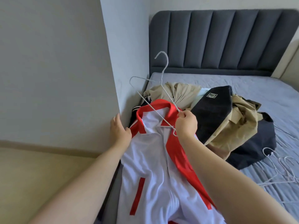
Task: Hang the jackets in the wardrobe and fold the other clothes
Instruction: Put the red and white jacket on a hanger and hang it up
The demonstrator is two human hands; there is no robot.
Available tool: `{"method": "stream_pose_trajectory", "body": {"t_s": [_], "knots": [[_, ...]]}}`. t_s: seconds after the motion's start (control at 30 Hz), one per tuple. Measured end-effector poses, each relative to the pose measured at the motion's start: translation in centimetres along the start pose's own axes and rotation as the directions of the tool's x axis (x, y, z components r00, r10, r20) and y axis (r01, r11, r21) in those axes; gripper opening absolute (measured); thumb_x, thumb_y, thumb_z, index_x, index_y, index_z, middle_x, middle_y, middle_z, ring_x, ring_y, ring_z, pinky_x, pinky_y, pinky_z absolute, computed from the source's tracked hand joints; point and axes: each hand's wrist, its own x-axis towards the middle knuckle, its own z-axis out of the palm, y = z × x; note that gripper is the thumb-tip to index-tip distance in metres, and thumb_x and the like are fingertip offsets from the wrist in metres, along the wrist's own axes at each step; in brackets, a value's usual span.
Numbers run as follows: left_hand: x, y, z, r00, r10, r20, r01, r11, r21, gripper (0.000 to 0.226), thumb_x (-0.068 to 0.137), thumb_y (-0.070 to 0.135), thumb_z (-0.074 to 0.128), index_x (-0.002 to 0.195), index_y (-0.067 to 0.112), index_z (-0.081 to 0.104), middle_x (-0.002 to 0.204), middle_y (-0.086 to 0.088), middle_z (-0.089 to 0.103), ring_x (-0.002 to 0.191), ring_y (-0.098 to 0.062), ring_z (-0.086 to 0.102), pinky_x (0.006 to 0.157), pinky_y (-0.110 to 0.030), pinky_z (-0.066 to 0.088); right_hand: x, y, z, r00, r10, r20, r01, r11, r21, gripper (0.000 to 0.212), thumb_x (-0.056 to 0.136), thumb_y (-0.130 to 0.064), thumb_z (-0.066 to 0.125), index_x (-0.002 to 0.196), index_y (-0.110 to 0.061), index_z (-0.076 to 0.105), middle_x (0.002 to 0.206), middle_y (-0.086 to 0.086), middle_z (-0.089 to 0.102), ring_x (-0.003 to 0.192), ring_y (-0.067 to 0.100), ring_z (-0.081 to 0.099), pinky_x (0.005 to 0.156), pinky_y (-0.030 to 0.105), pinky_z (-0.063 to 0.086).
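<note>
White jacket [155, 159] with red collar and red stripes under the hands. White wire hanger [155, 96]. Beyond the right hand, beige garments [233, 125] mixed with a black one [210, 109] bearing a small pale patch. Grey-blue bed sheet [258, 84], dark grey ribbed headboard [226, 41].

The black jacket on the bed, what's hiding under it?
Under the black jacket lies tan clothing, with more dark cloth beneath that. Anything deeper in the pile is covered.
</note>
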Motion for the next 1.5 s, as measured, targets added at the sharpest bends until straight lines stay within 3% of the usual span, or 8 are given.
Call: {"method": "stream_pose_trajectory", "body": {"t_s": [0.1, 0.33, 0.47, 0.6, 0.73, 1.0, 1.33, 1.5], "knots": [[0.7, -0.1, -1.4, 0.997, 0.015, -0.079, -0.010, 0.998, 0.061, 0.067, 0.089, 0.003, 0.046, 0.150, 0.014, 0.020, 0.156, -0.008, 0.018, 0.142, -0.025, 0.022, 0.112, -0.040, 0.028, 0.4, 1.7, -1.0, 0.998, -0.024, -0.053, 0.017, 0.993, -0.113, 0.025, 0.087, -0.007, 0.042, 0.087, -0.008, 0.066, 0.073, 0.000, 0.048, 0.096, 0.036, 0.048, 0.088, 0.041, 0.036], [1.6, 1.2, -1.8, 0.984, 0.174, 0.049, -0.179, 0.903, 0.391, 0.075, 0.088, 0.005, 0.051, 0.152, 0.015, 0.012, 0.159, -0.013, 0.006, 0.144, -0.031, 0.015, 0.114, -0.040, 0.021, 0.7, 3.5, -3.4, 0.959, -0.234, -0.160, 0.203, 0.960, -0.191, 0.038, 0.084, -0.029, 0.032, 0.051, -0.011, 0.032, 0.051, 0.000, 0.039, 0.076, 0.023, 0.037, 0.074, 0.036, 0.026], [1.7, 2.1, -1.1, 0.904, 0.425, 0.048, -0.394, 0.784, 0.480, 0.077, 0.092, 0.017, 0.054, 0.153, 0.016, 0.007, 0.160, -0.013, 0.003, 0.147, -0.027, 0.006, 0.116, -0.043, 0.014, 1.3, 3.4, -3.6, 0.968, -0.172, -0.182, 0.123, 0.960, -0.253, 0.048, 0.090, -0.027, 0.044, 0.049, -0.003, 0.047, 0.048, -0.002, 0.036, 0.076, 0.022, 0.037, 0.073, 0.036, 0.030], [1.9, 0.8, 0.3, 0.869, 0.437, 0.233, -0.485, 0.653, 0.582, 0.061, 0.096, 0.032, 0.049, 0.150, 0.018, 0.023, 0.153, -0.013, 0.030, 0.144, -0.028, 0.020, 0.112, -0.050, 0.016, 1.8, 3.9, -3.7, 0.966, -0.209, -0.153, 0.151, 0.934, -0.324, 0.049, 0.090, -0.026, 0.050, 0.045, -0.008, 0.042, 0.050, -0.002, 0.039, 0.076, 0.021, 0.037, 0.076, 0.036, 0.029], [1.2, -0.8, 1.1, 0.912, 0.257, 0.321, -0.351, 0.894, 0.279, 0.021, 0.098, 0.021, 0.045, 0.097, 0.008, 0.061, 0.086, -0.016, 0.065, 0.086, -0.039, 0.061, 0.073, -0.038, 0.045, 2.1, 4.5, -3.7, 0.960, -0.257, -0.107, 0.205, 0.913, -0.352, 0.041, 0.089, -0.025, 0.051, 0.052, -0.008, 0.044, 0.058, 0.002, 0.046, 0.082, 0.027, 0.045, 0.077, 0.037, 0.030], [0.9, -0.4, 3.8, 0.896, 0.152, 0.417, -0.220, 0.968, 0.119, 0.029, 0.094, 0.019, 0.047, 0.067, 0.023, 0.057, 0.067, 0.000, 0.056, 0.066, -0.028, 0.054, 0.065, -0.036, 0.047, 1.3, 1.6, -0.7, 0.614, -0.738, 0.280, 0.771, 0.484, -0.413, 0.010, 0.077, -0.006, 0.061, 0.068, -0.004, 0.055, 0.066, 0.013, 0.055, 0.067, 0.034, 0.052, 0.062, 0.041, 0.041], [4.2, -3.6, 6.7, 0.757, -0.191, 0.625, 0.240, 0.971, 0.007, 0.036, 0.090, 0.052, 0.048, 0.086, 0.024, 0.069, 0.083, 0.004, 0.068, 0.078, -0.014, 0.064, 0.070, -0.025, 0.049, 7.5, 4.8, 1.6, 0.747, -0.539, 0.390, 0.622, 0.357, -0.697, 0.020, 0.087, 0.001, 0.043, 0.098, 0.004, 0.060, 0.099, 0.023, 0.056, 0.095, 0.040, 0.051, 0.078, 0.047, 0.035], [5.4, -3.9, 9.6, 0.741, -0.311, 0.595, 0.398, 0.917, -0.016, 0.055, 0.084, 0.065, 0.041, 0.118, 0.028, 0.065, 0.128, 0.004, 0.057, 0.115, -0.021, 0.055, 0.103, -0.040, 0.042, 8.9, 7.2, 2.5, 0.823, -0.454, 0.341, 0.528, 0.389, -0.755, 0.018, 0.085, 0.000, 0.045, 0.095, 0.002, 0.059, 0.098, 0.021, 0.056, 0.093, 0.039, 0.049, 0.077, 0.045, 0.032]]}}
